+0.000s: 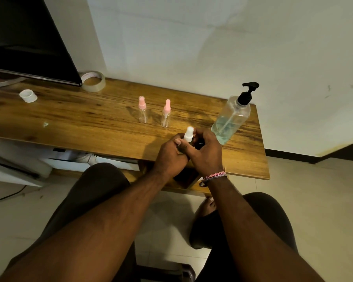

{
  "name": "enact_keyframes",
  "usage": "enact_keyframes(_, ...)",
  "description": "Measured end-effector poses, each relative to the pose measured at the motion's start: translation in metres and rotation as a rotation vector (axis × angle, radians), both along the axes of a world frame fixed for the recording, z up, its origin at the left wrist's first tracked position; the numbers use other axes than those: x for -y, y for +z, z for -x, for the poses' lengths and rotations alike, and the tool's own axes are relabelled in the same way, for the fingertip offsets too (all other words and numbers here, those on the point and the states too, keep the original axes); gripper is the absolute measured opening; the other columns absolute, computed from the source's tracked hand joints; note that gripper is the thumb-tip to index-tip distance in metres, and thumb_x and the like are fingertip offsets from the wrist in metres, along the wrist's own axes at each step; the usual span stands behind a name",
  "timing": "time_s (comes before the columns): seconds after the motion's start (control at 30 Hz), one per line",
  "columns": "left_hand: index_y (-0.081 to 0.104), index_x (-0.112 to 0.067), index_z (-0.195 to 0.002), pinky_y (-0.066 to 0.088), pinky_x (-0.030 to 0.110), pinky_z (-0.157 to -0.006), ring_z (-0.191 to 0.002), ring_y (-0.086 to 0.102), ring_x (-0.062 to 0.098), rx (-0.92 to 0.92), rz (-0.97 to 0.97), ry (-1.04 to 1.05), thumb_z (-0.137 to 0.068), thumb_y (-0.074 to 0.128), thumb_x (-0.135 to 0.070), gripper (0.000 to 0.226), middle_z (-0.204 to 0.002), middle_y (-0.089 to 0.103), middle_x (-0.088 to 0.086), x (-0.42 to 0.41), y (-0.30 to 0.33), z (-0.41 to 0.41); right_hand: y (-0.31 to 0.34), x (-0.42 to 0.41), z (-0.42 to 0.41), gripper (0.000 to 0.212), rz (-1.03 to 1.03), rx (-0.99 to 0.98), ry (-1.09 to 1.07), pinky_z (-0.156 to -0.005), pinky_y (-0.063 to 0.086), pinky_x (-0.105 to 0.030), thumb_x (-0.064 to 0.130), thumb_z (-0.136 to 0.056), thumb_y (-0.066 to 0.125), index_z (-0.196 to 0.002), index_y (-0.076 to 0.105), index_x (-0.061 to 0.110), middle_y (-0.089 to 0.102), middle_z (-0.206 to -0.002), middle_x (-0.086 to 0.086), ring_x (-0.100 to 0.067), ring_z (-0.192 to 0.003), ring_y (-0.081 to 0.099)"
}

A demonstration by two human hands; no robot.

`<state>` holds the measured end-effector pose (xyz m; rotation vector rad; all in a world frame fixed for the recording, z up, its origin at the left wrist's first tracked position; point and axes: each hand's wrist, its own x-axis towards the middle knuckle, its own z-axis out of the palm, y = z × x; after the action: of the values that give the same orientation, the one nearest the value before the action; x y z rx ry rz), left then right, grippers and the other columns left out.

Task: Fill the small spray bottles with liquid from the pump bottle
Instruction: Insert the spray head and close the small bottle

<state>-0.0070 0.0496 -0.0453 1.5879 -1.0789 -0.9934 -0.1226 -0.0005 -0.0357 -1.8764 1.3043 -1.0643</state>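
Head view. Just left of the pump bottle (230, 117), at the near edge of the wooden table (69, 115), both hands close round one small spray bottle (188, 134) with a white top. The left hand (171, 153) wraps its fingers about the body, which is hidden; the thumb lies against the neck. The right hand (207, 151) curls over from the pump-bottle side, its fingers at or near the collar below the white top, though the exact contact is hidden. Whether the top is being loosened or tightened cannot be told.

Farther left of the pump bottle and behind the hands, two more spray bottles stand upright and apart: one with a pink top (166, 113) and a second pink-topped one (142, 109) beyond it. Both look clear and empty.

Handling, as judged: the small bottle is probably thin, light plastic, stiff enough to grip but easy to tip and slick if wet. It is best held round the body while the other hand turns the collar. The pump bottle, about one third full of bluish liquid, is likely heavier and steadier; it is best steadied at the shoulder and pressed at the black head (250, 88).

Well left of the pump bottle lie a roll of tape (93, 81) and a white cap (28, 95).
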Motion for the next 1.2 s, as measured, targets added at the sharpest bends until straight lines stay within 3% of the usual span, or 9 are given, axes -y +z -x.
enact_keyframes(0.17,0.066,-0.025,-0.126,0.058,0.023,-0.082,-0.102,0.068,0.002,0.001,0.032,0.012,-0.096,0.076,-0.012,0.034,-0.106,0.071,-0.014,0.0018,-0.001,0.0004,0.0027,0.0027,0.0044,0.052,0.042,0.033,0.108,-0.073,0.05,-0.016,0.043,-0.092,0.072,-0.14,0.06,0.026,0.057,-0.1,0.001,-0.01,-0.091,0.059)
enact_keyframes(0.27,0.068,-0.025,-0.129,0.062,0.034,-0.088,-0.103,0.071,0.004,-0.009,0.041,0.024,-0.097,0.076,-0.018,0.035,-0.108,0.076,-0.01,0.0029,-0.0028,0.0002,0.0017,0.0044,0.0072,0.03,0.036,0.051,0.155,-0.078,0.047,-0.023,0.028,-0.098,0.069,-0.128,0.071,0.022,0.06,-0.099,-0.005,-0.013,-0.095,0.058)
enact_keyframes(0.4,0.069,-0.023,-0.129,0.063,0.033,-0.084,-0.098,0.072,0.004,0.001,0.049,0.05,-0.098,0.075,-0.021,0.031,-0.105,0.076,-0.009,0.0025,-0.0026,-0.0005,0.0025,0.0039,0.0073,0.016,0.022,0.073,0.134,-0.08,0.053,-0.032,0.027,-0.094,0.076,-0.107,0.076,0.018,0.064,-0.099,0.0,-0.016,-0.094,0.063)
enact_keyframes(0.63,0.07,-0.022,-0.129,0.061,0.027,-0.082,-0.103,0.07,0.006,0.048,0.044,0.021,-0.096,0.077,-0.015,0.034,-0.11,0.075,-0.008,0.0034,-0.0062,0.0006,0.0015,-0.0009,0.0021,0.037,-0.059,0.15,-0.007,-0.072,0.058,-0.04,0.035,-0.077,0.09,-0.094,0.064,0.017,0.066,-0.091,0.003,-0.012,-0.082,0.066)
enact_keyframes(0.73,0.068,-0.02,-0.134,0.061,0.027,-0.085,-0.107,0.07,0.007,0.051,0.046,0.02,-0.096,0.076,-0.012,0.04,-0.114,0.075,-0.007,0.0043,-0.007,-0.0008,0.0029,-0.0009,0.0039,0.044,-0.099,0.174,0.038,-0.072,0.059,-0.043,0.035,-0.076,0.091,-0.107,0.065,0.017,0.069,-0.097,0.002,-0.014,-0.085,0.068)
enact_keyframes(0.83,0.065,-0.02,-0.14,0.059,0.023,-0.083,-0.106,0.07,0.005,0.054,0.055,0.018,-0.097,0.074,-0.012,0.044,-0.114,0.074,-0.007,0.0043,-0.0052,-0.0036,0.0046,-0.0002,0.0078,0.061,-0.114,0.167,0.138,-0.076,0.061,-0.032,0.034,-0.08,0.087,-0.134,0.06,0.025,0.065,-0.11,0.003,-0.015,-0.096,0.068)
enact_keyframes(0.9,0.066,-0.021,-0.138,0.059,0.023,-0.082,-0.104,0.07,0.004,0.049,0.065,0.022,-0.097,0.075,-0.016,0.043,-0.113,0.075,-0.008,0.0034,-0.0042,-0.0044,0.0044,0.001,0.0094,0.055,-0.098,0.14,0.174,-0.083,0.06,-0.03,0.029,-0.088,0.08,-0.14,0.06,0.027,0.063,-0.116,-0.001,-0.013,-0.102,0.067)
enact_keyframes(1.03,0.07,-0.022,-0.13,0.056,0.02,-0.073,-0.093,0.07,0.002,0.06,0.074,0.054,-0.096,0.076,-0.016,0.036,-0.103,0.075,-0.01,0.0022,-0.0056,-0.0048,0.0018,0.0044,0.0102,0.025,-0.061,0.104,0.192,-0.086,0.06,-0.038,0.026,-0.092,0.078,-0.116,0.075,0.017,0.065,-0.116,-0.004,-0.014,-0.105,0.066)
enact_keyframes(1.2,0.069,-0.019,-0.131,0.054,0.015,-0.074,-0.099,0.07,0.003,0.09,0.083,0.031,-0.094,0.076,-0.012,0.039,-0.109,0.076,-0.008,0.0023,-0.0067,-0.0054,0.0007,0.0015,0.0049,0.035,-0.098,0.169,0.073,-0.071,0.06,-0.038,0.033,-0.076,0.091,-0.097,0.068,0.016,0.068,-0.102,-0.001,-0.015,-0.087,0.07)
